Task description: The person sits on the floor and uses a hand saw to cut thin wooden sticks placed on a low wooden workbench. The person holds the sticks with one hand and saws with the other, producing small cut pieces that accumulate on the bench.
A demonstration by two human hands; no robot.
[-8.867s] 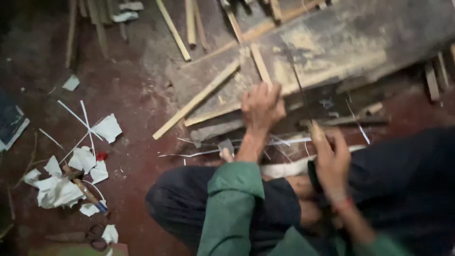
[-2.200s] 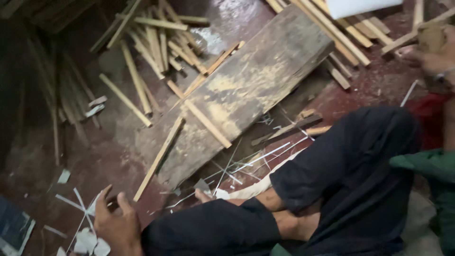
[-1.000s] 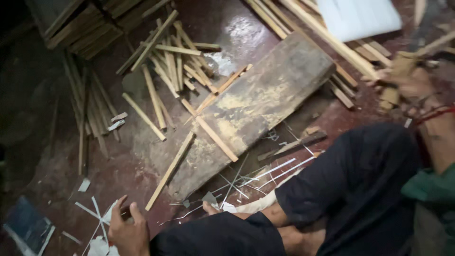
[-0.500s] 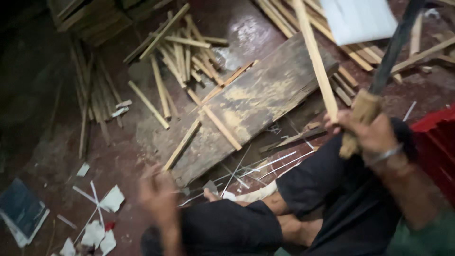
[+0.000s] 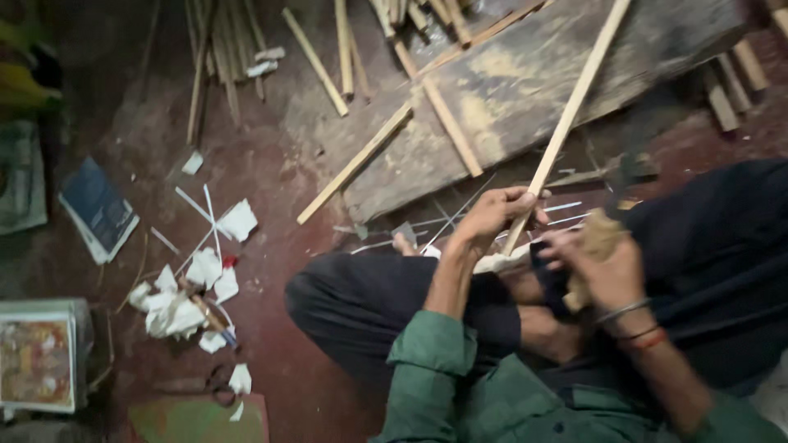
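Note:
I sit cross-legged on the floor in dark trousers and a green sleeve. My left hand (image 5: 492, 220) grips the lower end of a long pale wooden stick (image 5: 574, 98), which slants up to the right across a worn wooden plank (image 5: 525, 90). Beside it, over my lap, my right hand (image 5: 606, 271) is closed on the light wooden handle (image 5: 593, 234) of a cutting tool. Its dark blade (image 5: 628, 174) points up next to the stick. The hands are blurred, so I cannot tell whether blade and stick touch.
Loose cut sticks (image 5: 355, 162) lie on and around the plank, and a bundle (image 5: 222, 41) lies at the top left. White paper scraps (image 5: 185, 295), a dark booklet (image 5: 98, 209), scissors (image 5: 215, 384) and a printed box (image 5: 37, 353) sit to my left.
My left hand has come up from the floor by the paper scraps and taken the stick. My right hand has lowered the tool from the upper right to my lap.

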